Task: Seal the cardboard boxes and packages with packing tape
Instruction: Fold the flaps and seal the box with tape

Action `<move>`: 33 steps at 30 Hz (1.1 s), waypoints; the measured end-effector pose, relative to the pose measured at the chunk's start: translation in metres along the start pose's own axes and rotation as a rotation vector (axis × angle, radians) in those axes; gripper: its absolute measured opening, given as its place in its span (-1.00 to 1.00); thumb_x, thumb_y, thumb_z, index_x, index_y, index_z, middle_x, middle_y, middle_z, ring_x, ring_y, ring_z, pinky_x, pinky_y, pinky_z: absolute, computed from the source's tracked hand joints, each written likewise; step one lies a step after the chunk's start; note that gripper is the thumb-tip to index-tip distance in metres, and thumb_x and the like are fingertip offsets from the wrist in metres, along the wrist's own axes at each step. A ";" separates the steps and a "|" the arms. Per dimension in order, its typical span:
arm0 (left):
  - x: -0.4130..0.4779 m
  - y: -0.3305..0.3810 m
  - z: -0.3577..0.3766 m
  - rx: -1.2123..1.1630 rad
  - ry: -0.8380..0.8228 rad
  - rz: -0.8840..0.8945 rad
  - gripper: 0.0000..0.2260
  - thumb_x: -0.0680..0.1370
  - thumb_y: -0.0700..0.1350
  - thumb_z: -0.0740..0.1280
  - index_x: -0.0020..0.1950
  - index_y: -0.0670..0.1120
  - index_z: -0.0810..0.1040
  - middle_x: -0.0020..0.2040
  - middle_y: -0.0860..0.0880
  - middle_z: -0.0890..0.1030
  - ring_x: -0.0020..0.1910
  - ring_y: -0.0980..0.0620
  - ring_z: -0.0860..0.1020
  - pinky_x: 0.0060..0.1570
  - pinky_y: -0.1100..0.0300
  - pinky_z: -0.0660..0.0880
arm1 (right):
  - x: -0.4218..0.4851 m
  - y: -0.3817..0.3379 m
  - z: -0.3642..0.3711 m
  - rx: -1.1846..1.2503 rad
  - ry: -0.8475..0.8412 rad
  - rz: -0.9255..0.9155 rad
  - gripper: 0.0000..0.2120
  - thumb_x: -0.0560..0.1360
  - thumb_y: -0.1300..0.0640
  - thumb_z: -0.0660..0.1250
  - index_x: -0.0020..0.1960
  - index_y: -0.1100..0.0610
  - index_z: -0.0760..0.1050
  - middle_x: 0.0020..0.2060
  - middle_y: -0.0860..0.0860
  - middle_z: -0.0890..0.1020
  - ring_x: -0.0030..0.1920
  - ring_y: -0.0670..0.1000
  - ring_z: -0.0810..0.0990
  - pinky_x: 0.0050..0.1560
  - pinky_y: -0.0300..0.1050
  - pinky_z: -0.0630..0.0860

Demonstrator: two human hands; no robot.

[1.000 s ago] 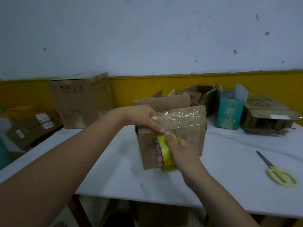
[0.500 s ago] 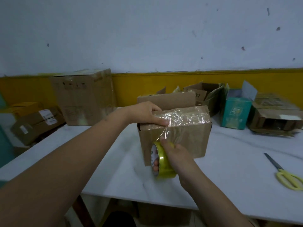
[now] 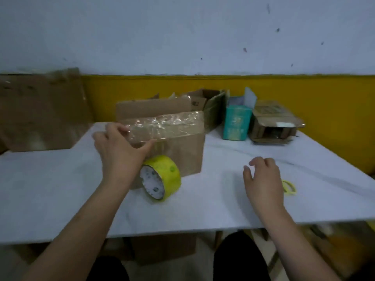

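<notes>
A brown cardboard box [image 3: 182, 151] stands on the white table [image 3: 60, 189], its top and upper front covered with wrinkled clear tape. My left hand [image 3: 119, 153] holds the box's top left corner, fingers over the top edge and thumb stretched along the taped front. A yellow roll of packing tape [image 3: 168, 173] lies on the table, leaning against the box's front just right of my left wrist. My right hand [image 3: 263, 179] hovers above the table to the right, fingers loosely spread and empty.
Yellow-handled scissors [image 3: 290, 187] lie partly hidden behind my right hand. At the back stand open cartons [image 3: 211, 102], a teal box [image 3: 236, 122] and a flattened open carton [image 3: 274, 122]. A large box [image 3: 40, 110] stands far left. Another box [image 3: 162, 248] sits under the table.
My right hand let go of the tape roll, which now rests on the table against the box, and moved right toward the scissors. My left hand slid to the box's left corner.
</notes>
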State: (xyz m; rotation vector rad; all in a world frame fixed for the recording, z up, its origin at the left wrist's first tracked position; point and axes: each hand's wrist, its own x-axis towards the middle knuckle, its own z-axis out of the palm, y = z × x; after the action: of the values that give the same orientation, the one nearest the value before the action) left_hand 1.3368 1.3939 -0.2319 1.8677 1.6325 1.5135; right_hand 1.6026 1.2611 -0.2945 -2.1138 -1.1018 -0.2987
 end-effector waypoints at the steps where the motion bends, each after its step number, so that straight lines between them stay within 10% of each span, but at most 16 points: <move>1: -0.004 -0.001 0.003 -0.045 0.025 -0.050 -0.42 0.29 0.08 0.61 0.11 -0.07 0.38 0.24 -0.16 0.37 0.24 -0.13 0.34 0.09 0.23 0.28 | 0.005 0.019 -0.007 -0.076 -0.039 0.071 -0.80 0.58 0.13 0.29 0.12 0.24 0.51 0.07 0.21 0.49 0.05 0.25 0.50 0.00 0.08 0.46; 7: -0.055 0.004 0.020 -0.306 0.099 -0.311 -0.34 0.31 0.11 0.60 0.21 -0.02 0.28 0.35 -0.20 0.28 0.31 -0.16 0.36 0.15 0.01 0.44 | 0.019 0.069 -0.022 -0.161 -0.218 0.190 -0.85 0.60 0.16 0.26 -0.04 0.23 0.36 -0.01 0.23 0.50 -0.15 0.16 0.46 -0.28 -0.04 0.32; 12: -0.088 0.018 0.033 -0.524 -0.037 -0.454 -0.40 0.43 0.01 0.54 0.19 -0.01 0.17 0.03 -0.11 0.53 -0.03 -0.15 0.55 -0.14 0.08 0.45 | 0.030 0.078 -0.040 -0.275 -0.353 0.273 -0.68 0.55 0.00 0.35 -0.22 0.19 0.37 -0.25 0.10 0.49 -0.21 0.12 0.45 -0.40 -0.08 0.25; 17: -0.091 0.030 0.028 -0.654 -0.119 -0.454 -0.51 0.53 -0.15 0.43 0.33 0.00 0.23 0.12 -0.15 0.57 -0.16 0.08 0.61 -0.33 0.26 0.51 | 0.033 0.061 -0.062 -0.292 -0.467 0.098 -0.54 0.51 -0.17 0.35 -0.44 0.10 0.44 -0.47 -0.04 0.51 -0.37 0.01 0.51 -0.38 -0.11 0.31; 22: -0.083 0.027 0.022 -0.828 -0.301 -0.505 -0.70 0.58 -0.27 0.28 0.20 0.05 0.33 -0.16 -0.20 0.66 -0.43 -0.09 0.67 -0.52 0.20 0.50 | 0.038 -0.028 -0.075 0.350 -0.724 -0.202 -0.92 0.46 -0.07 0.40 -0.14 -0.27 0.58 -0.26 -0.16 0.72 -0.34 -0.23 0.62 -0.45 -0.40 0.39; 26: -0.068 0.023 0.013 -0.872 -0.334 -0.634 -0.80 0.58 -0.21 0.29 0.12 0.04 0.42 -0.15 -0.24 0.59 -0.49 -0.14 0.59 -0.50 0.12 0.52 | 0.051 -0.084 -0.066 0.143 -0.872 -0.488 -0.51 0.20 -0.53 0.31 -0.01 -0.27 0.43 -0.21 -0.36 0.59 -0.24 -0.30 0.54 -0.35 -0.36 0.47; 33: -0.057 0.015 0.001 -0.942 -0.454 -0.701 -0.88 0.60 -0.13 0.26 0.12 -0.09 0.46 -0.31 -0.26 0.55 -0.54 -0.12 0.52 -0.51 0.14 0.50 | 0.084 -0.133 -0.057 -0.268 -1.297 -0.509 -0.29 0.17 -0.63 0.16 0.13 -0.25 0.51 0.07 -0.15 0.58 -0.12 -0.13 0.50 -0.23 -0.31 0.46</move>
State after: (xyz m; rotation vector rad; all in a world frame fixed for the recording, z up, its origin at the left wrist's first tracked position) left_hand 1.3558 1.3418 -0.2517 0.8837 0.9208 1.1065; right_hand 1.5558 1.3230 -0.1459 -2.1489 -2.4231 0.8902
